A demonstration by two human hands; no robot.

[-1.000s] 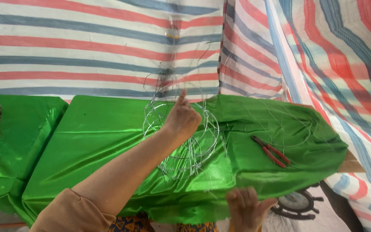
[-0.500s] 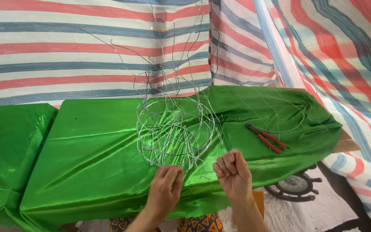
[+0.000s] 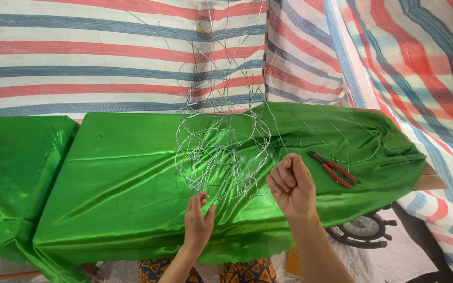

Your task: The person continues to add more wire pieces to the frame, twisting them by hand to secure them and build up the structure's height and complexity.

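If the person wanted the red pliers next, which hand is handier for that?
Probably the right hand: it hangs close beside the red pliers on the green cloth, though fisted on a wire. The left hand fingers the wire frame, farther away.

hands [image 3: 197, 222] at wire frame [image 3: 221, 149], green cloth [image 3: 116, 178]

No packages, labels, signs or screens in view, only plain fabric, bare wire and hand tools, nothing printed or lit anywhere.
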